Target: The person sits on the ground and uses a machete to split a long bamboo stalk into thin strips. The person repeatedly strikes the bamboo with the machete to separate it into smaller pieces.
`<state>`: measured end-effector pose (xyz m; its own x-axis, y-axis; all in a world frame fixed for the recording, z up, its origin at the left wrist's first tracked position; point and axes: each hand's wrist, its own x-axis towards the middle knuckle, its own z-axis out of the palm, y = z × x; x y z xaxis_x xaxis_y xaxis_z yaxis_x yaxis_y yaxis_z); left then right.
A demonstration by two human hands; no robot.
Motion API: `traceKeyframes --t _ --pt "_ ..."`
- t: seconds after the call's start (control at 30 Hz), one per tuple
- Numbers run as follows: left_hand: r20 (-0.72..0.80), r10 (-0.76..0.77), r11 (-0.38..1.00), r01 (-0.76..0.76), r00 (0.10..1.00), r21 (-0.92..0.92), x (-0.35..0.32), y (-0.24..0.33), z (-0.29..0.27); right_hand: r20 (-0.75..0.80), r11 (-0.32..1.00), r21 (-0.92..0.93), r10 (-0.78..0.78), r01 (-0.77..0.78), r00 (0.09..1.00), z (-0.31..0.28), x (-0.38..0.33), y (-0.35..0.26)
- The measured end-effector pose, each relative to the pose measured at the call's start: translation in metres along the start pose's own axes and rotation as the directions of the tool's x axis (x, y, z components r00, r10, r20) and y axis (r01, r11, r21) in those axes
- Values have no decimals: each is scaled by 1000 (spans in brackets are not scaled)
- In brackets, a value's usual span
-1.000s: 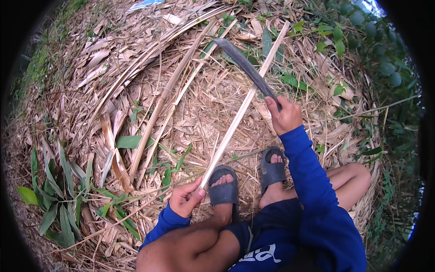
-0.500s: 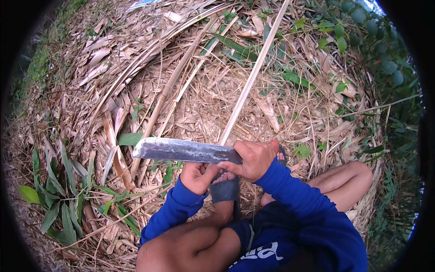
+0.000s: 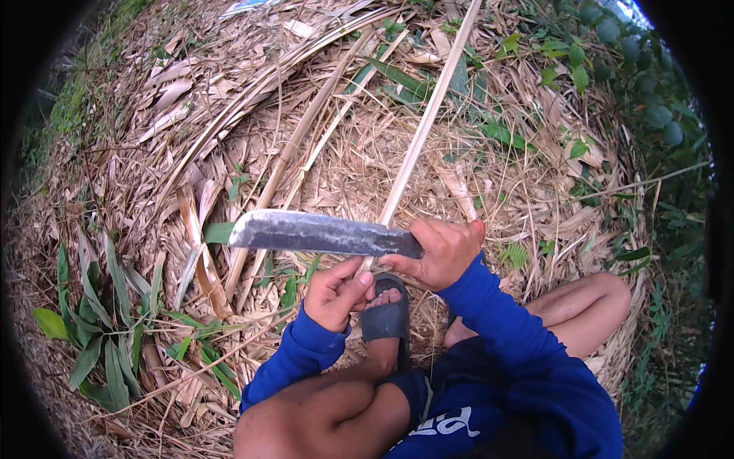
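A long pale split strip, bamboo by its look, [image 3: 428, 122] runs from the far side down to my hands. Its near end is pinched between thumb and fingers of my left hand [image 3: 336, 294]. My right hand [image 3: 447, 254] is closed around the handle end of a machete [image 3: 321, 233], and that handle is hidden inside the fist. The broad dark blade, with a worn whitish edge and tip, points left and lies across the strip just beyond my left hand. My right thumb is by the blade's base, close to the strip.
Dry leaves and straw cover the ground. Longer stalks [image 3: 306, 126] lie at the upper left, and a broad-leaved green plant [image 3: 107, 336] grows at the left. My sandalled foot [image 3: 384, 310] is just below the hands. Dark green foliage [image 3: 650, 107] borders the right side.
The machete and my right hand have moved slightly up and away along the strip. A gap has opened between blade and left hand, baring the strip's pinched end.
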<state>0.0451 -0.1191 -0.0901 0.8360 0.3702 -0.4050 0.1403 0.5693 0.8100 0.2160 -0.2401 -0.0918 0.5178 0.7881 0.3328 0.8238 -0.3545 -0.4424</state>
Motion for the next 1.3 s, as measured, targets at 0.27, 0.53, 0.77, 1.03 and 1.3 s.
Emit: traceKeyframes --t 0.27,0.53,0.77,1.03,1.3 --pt "30 29 979 -35 999 203 -12 -15 -10 99 991 -24 133 -131 986 -25 22 33" --pt "53 26 975 -37 998 221 -17 -11 -13 -53 998 -55 41 -44 998 -21 18 29" --pt "101 48 971 -70 994 227 -45 -26 -44 -23 984 -123 129 -131 991 -35 27 61" --pt "183 95 977 -127 979 171 -63 -34 -72 -5 984 -144 108 -107 994 -37 28 63" --pt "58 -102 928 74 993 364 -135 -53 -128 -226 881 -19 457 -473 860 -56 56 161"
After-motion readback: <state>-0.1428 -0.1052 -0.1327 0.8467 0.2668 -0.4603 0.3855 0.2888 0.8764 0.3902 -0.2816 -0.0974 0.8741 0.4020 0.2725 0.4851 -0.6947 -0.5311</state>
